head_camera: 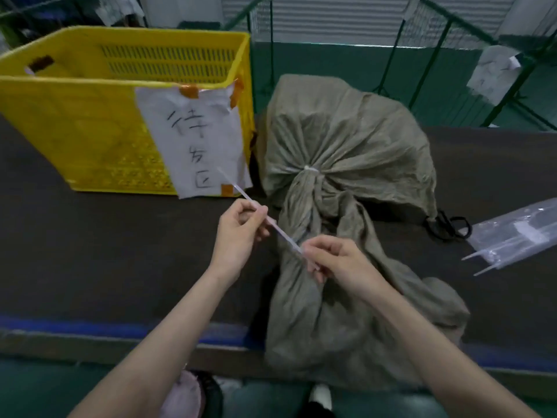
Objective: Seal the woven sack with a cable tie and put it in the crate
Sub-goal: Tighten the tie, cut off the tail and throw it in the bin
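Observation:
A grey-green woven sack (pixel 340 131) lies on the dark table, its neck gathered toward me, with one white cable tie (pixel 311 169) cinched around the neck. The loose mouth of the sack (pixel 346 321) drapes over the table's front edge. I hold a second white cable tie (pixel 256 206) stretched diagonally just above the neck. My left hand (pixel 238 233) pinches its middle. My right hand (pixel 337 263) pinches its lower end. The yellow plastic crate (pixel 75 122) stands at the left of the sack, open on top.
A white paper label (pixel 196 140) with handwriting is taped to the crate's front. A clear plastic bag of cable ties (pixel 518 236) lies at the right, with black loops (pixel 449 226) beside the sack. Green mesh fencing (pixel 437 70) stands behind the table.

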